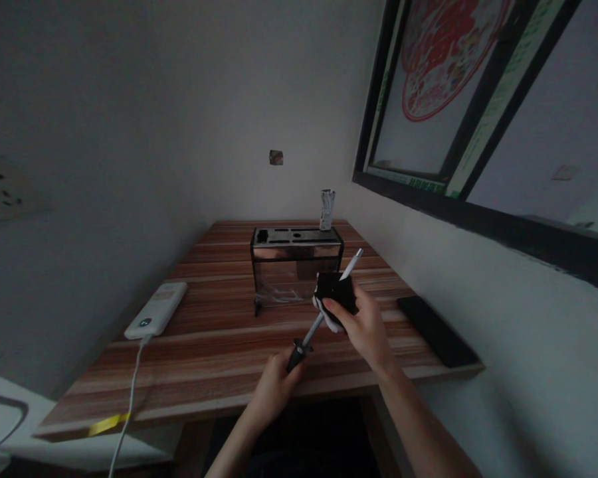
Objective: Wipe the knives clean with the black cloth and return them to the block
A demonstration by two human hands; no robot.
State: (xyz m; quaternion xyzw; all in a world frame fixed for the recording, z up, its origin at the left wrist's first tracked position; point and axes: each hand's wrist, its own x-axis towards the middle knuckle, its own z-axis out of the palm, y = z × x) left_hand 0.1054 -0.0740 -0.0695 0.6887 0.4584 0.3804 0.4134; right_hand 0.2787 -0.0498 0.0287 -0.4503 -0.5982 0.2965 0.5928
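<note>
My left hand (275, 384) is closed around the black handle of a honing steel (313, 330), whose grey rod slants up to the right. Further up the rod, my right hand (363, 318) pinches a black sponge (335, 290) with a white underside against it. The sponge covers the rod's middle, and the tip sticks out above. Just behind the hands stands a knife block (294, 252) with a slotted metal top and see-through front. A crumpled silvery object (327, 210) rises from its right end; its kind is unclear.
A white power bank (157, 311) with a white cable (132, 392) lies on the left of the striped wooden table (204, 358). A black phone (438, 332) rests near the right edge. Yellow tape (107, 425) marks the front left edge. Walls and a framed window (428, 182) border the table.
</note>
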